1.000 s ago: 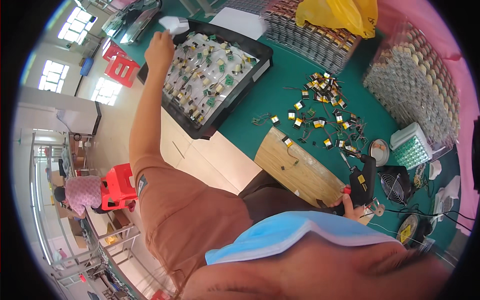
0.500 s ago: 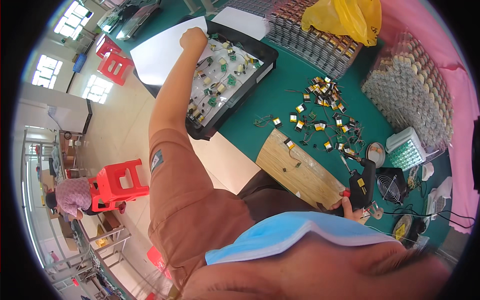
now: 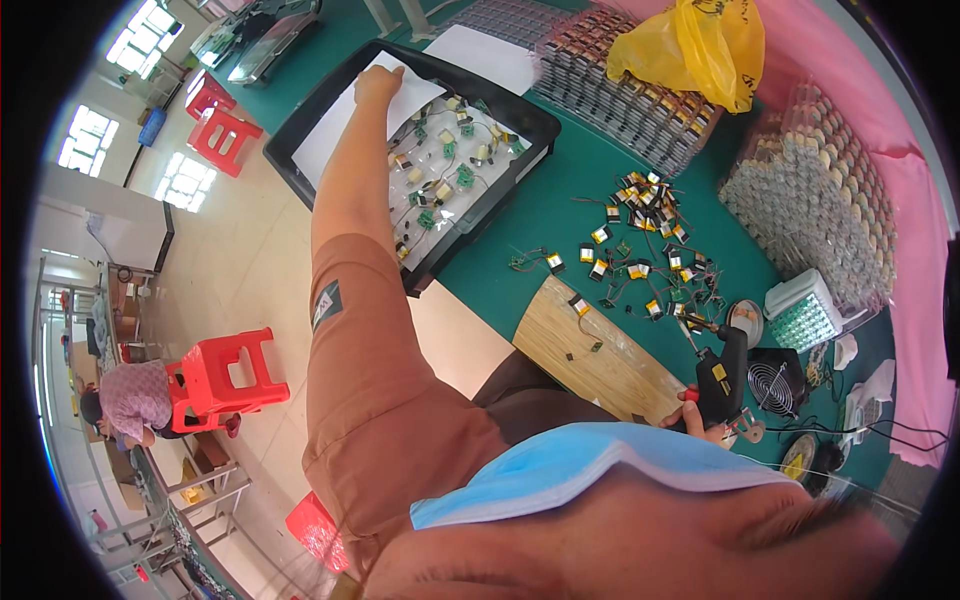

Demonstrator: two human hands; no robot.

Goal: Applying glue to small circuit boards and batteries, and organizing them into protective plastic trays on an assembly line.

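My left hand (image 3: 380,84) reaches far forward and is closed on a white sheet of paper (image 3: 418,96). The paper lies in the left part of a black plastic tray (image 3: 540,130). Small green circuit boards (image 3: 465,176) with wires and pale battery cells lie on a white layer in the rest of the tray. At the lower right my right hand (image 3: 698,422) is wrapped round a black soldering gun (image 3: 722,375) with a red trigger, its tip pointing away from me. Some of its fingers are hidden by the blue face mask (image 3: 600,465).
Near the soldering gun are a wooden board (image 3: 590,350), loose battery cells with wires (image 3: 650,205), a round tin (image 3: 745,318) and a small fan (image 3: 775,385). Stacked trays (image 3: 630,110) under a yellow bag (image 3: 690,50) stand behind. Red stools (image 3: 225,375) are on the floor leftward.
My left hand has moved slightly left with the paper. The sheet, raised over the tray's left edge before, now lies lower inside it. More circuit boards show. The right hand stays on the soldering gun.
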